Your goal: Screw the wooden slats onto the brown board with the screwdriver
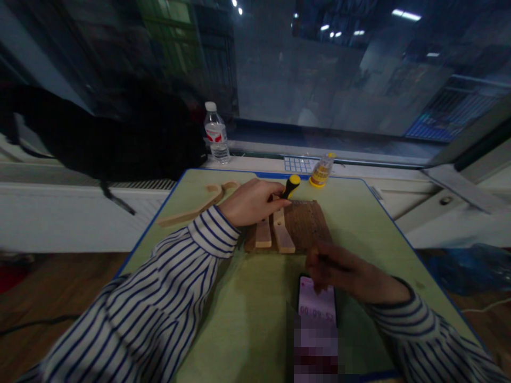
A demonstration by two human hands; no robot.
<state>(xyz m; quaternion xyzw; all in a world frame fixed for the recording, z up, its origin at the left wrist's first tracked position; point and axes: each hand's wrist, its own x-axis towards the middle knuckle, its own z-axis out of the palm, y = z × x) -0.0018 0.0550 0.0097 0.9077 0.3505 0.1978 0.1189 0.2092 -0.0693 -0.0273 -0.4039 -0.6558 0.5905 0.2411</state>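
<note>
My left hand [253, 201] rests with curled fingers on the far end of two pale wooden strips [275, 234] that lie on a brown perforated board [307, 223]. A tool with a yellow and black handle [290, 186] pokes out by its fingertips; whether the fingers grip it is unclear. My right hand [339, 268] hovers over the top of a smartphone [317, 308] lying on the green table [247, 308], fingers bent down toward the lit screen, which shows a timer. Both arms wear striped sleeves.
A curved wooden piece [195, 210] lies at the table's far left. A small yellow bottle [322, 170] stands at the far edge, a water bottle [216, 133] on the sill behind it. A dark bag [120, 138] sits at the left by the window.
</note>
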